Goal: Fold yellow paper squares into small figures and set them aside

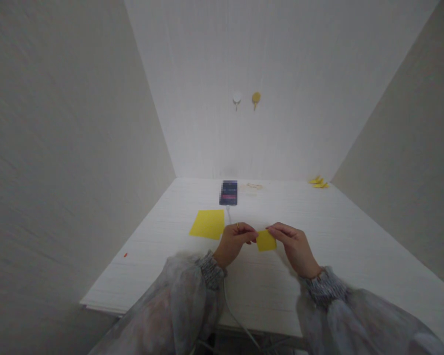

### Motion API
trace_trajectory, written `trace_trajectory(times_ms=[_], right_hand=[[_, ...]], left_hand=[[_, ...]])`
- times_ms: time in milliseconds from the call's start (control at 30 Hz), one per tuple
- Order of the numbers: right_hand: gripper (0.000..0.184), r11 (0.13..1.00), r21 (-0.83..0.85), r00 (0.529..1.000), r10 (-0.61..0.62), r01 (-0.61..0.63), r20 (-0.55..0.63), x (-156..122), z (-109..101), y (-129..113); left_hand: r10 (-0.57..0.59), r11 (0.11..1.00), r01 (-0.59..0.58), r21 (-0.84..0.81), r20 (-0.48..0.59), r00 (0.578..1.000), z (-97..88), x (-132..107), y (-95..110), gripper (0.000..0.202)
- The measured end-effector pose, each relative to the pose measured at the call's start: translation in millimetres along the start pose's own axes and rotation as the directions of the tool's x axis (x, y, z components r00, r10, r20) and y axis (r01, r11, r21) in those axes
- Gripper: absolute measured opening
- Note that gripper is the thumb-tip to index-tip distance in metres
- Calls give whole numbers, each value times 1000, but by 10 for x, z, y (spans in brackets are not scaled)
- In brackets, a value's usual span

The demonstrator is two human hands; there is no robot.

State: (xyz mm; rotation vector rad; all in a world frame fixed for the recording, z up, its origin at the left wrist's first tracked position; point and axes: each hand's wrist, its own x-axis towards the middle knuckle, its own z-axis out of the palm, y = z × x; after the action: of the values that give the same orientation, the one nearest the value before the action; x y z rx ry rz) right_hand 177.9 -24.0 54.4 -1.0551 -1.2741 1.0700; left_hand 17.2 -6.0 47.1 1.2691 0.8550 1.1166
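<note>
Between my two hands, just above the white table, is a small yellow paper square (pixel 267 241). My left hand (pixel 238 241) pinches its left edge, and a ring shows on one finger. At the upper right corner of the square, my right hand (pixel 291 245) pinches it between thumb and fingers. Left of my left hand lies a larger flat yellow sheet of paper (pixel 208 224). Whether the small square is folded into layers, I cannot tell.
A phone (pixel 228 192) lies toward the back wall, its white cable (pixel 229 303) running under my left arm to the front edge. Folded yellow paper pieces (pixel 319 183) sit at the back right corner. Scissors (pixel 254 186) lie right of the phone. Two hooks (pixel 256 97) hang on the wall.
</note>
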Motion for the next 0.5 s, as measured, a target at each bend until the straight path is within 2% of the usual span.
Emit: trace_trajectory(times_ms=[100, 200, 367, 500], right_hand=[[15, 991, 38, 992, 126, -126, 9, 38, -4, 119], [17, 959, 45, 959, 278, -280, 46, 72, 5, 250], [18, 954, 57, 954, 292, -295, 65, 82, 25, 333], [17, 961, 68, 963, 263, -267, 65, 57, 39, 279]], left_hand=[[-119, 991, 118, 64, 5, 993, -32, 38, -67, 15], [-238, 955, 222, 194, 62, 969, -75, 91, -154, 17], [-219, 947, 195, 254, 72, 973, -121, 138, -208, 22], [-184, 967, 175, 187, 35, 982, -102, 112, -140, 20]])
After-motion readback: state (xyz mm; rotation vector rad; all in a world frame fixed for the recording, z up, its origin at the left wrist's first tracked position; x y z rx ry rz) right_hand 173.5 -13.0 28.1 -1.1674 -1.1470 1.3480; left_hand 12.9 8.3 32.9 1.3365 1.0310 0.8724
